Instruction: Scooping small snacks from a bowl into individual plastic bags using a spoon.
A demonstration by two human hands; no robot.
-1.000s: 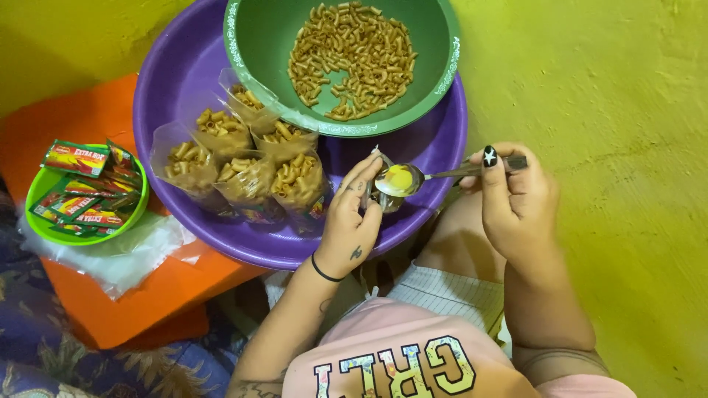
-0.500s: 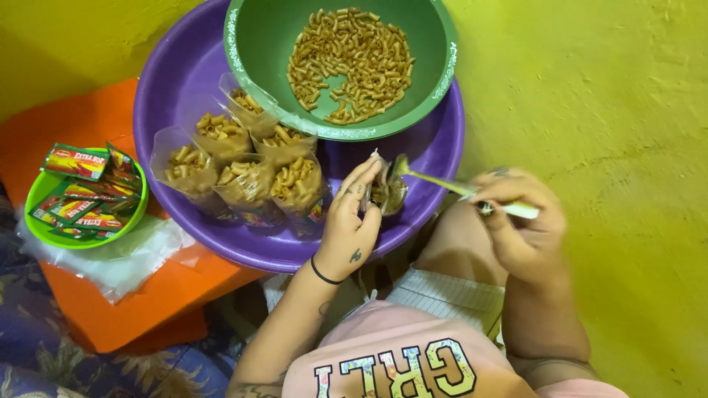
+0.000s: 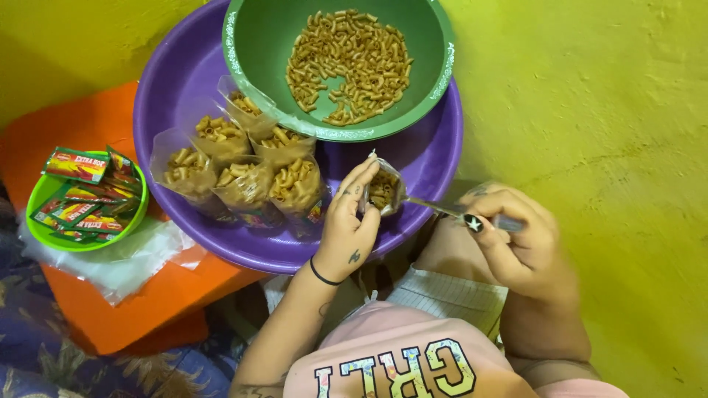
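I am holding a small clear bag (image 3: 383, 190) in my left hand (image 3: 346, 225), over the purple basin (image 3: 435, 158). It is showing brown pasta bits inside and its open top is pointing up toward the green bowl (image 3: 254, 44). My right hand (image 3: 516, 236) is gripping a spoon (image 3: 435, 208), lying sideways, its tip poking left into the bag.

one view only, from a camera worn on the person's head, looking almost straight down and close over the lap; the purple basin (image 3: 184, 81) and green bowl (image 3: 254, 37) fill the top, cut by the upper edge, the person's own shirt (image 3: 413, 361) sits at the bottom edge
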